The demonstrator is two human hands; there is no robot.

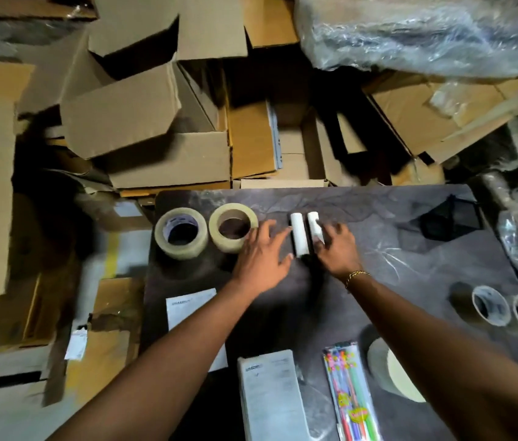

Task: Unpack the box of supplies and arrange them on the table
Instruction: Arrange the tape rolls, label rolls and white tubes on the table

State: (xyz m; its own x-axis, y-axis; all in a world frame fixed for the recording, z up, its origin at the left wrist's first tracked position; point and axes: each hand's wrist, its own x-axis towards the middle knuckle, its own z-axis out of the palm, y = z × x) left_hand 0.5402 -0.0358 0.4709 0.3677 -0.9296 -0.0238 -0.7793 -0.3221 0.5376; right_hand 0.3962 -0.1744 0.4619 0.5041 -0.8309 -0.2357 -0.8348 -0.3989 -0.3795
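A: Far edge of the bench, left to right: 2 tape rolls lying flat so they can't roll, then 2 white tubes laid parallel, almost touching.

B: Hands?

A: Left hand spread open, gripping nothing, fingertips at the left tube. Right hand open too, fingers on the right tube, not closed round it. Looks like squaring the pair into a row.

B: Rest of the supplies?

A: Near edge: grey packet, pen pack. 2 clear rolls far right. Open boxes behind the bench.
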